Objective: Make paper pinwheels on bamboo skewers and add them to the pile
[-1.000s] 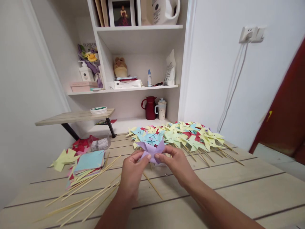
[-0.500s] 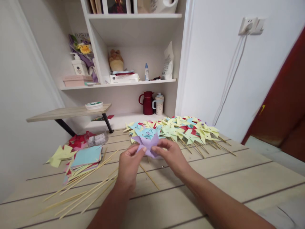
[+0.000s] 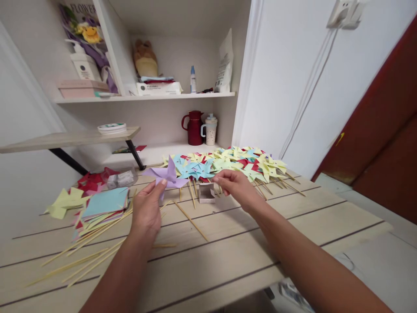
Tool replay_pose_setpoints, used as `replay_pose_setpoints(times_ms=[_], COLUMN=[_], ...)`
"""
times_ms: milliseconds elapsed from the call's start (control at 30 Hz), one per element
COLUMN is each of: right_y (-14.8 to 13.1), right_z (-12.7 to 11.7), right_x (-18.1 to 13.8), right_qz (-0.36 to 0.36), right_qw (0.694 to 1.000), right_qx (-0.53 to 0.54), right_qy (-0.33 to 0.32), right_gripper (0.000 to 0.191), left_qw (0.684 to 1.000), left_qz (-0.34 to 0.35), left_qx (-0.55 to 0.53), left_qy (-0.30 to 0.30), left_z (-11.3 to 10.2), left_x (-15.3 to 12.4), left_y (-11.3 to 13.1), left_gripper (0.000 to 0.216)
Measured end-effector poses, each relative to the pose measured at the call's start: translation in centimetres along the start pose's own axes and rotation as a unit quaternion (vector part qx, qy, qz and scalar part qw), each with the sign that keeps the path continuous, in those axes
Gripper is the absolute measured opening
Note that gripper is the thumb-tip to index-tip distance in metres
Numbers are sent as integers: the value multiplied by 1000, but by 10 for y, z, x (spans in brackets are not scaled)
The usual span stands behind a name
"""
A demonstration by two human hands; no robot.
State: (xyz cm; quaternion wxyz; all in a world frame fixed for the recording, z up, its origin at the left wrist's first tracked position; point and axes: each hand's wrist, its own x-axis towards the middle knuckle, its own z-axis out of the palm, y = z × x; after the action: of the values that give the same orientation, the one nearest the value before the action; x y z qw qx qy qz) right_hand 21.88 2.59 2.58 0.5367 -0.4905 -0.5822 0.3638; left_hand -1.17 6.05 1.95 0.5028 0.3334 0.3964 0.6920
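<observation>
A folded purple paper pinwheel (image 3: pixel 170 174) is pinched at its middle by my left hand (image 3: pixel 147 211), thumb on top. My right hand (image 3: pixel 236 188) is closed in a pinch just right of a small open cardboard box (image 3: pixel 207 200); whatever its fingertips hold is too small to make out. One loose wooden stick (image 3: pixel 191 221) lies on the table between my hands. Behind them spreads a pile of finished pinwheels (image 3: pixel 233 164) on sticks, in yellow, blue, green and red.
At left lie a stack of coloured paper squares (image 3: pixel 106 203), a yellow folded paper (image 3: pixel 65 203), a clear container (image 3: pixel 122 177) and several sticks (image 3: pixel 87 265). A small raised shelf (image 3: pixel 74 138) stands behind them. A red jug (image 3: pixel 195 128) and a cup (image 3: pixel 211 130) are at the back.
My right hand has let go of the purple pinwheel and moved beside the small box, which now shows. My left hand has carried the pinwheel leftward. The view has shifted.
</observation>
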Motion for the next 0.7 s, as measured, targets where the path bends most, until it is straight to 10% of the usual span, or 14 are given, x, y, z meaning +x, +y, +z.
replay_pose_setpoints(times_ms=[167, 367, 700], right_y=[26, 47, 57], right_z=[2, -3, 0], right_x=[-19, -34, -23], right_qz=[48, -16, 10], right_qw=[982, 966, 976], right_qx=[-98, -252, -203], right_qy=[-155, -45, -76], right_gripper=[15, 16, 13], left_qw=[1000, 998, 998], left_qz=[-1, 32, 27], left_qx=[20, 53, 56], left_qy=[-4, -16, 22], left_z=[-6, -7, -10], left_x=[6, 2, 6], left_y=[-11, -16, -15], left_gripper=[33, 39, 33])
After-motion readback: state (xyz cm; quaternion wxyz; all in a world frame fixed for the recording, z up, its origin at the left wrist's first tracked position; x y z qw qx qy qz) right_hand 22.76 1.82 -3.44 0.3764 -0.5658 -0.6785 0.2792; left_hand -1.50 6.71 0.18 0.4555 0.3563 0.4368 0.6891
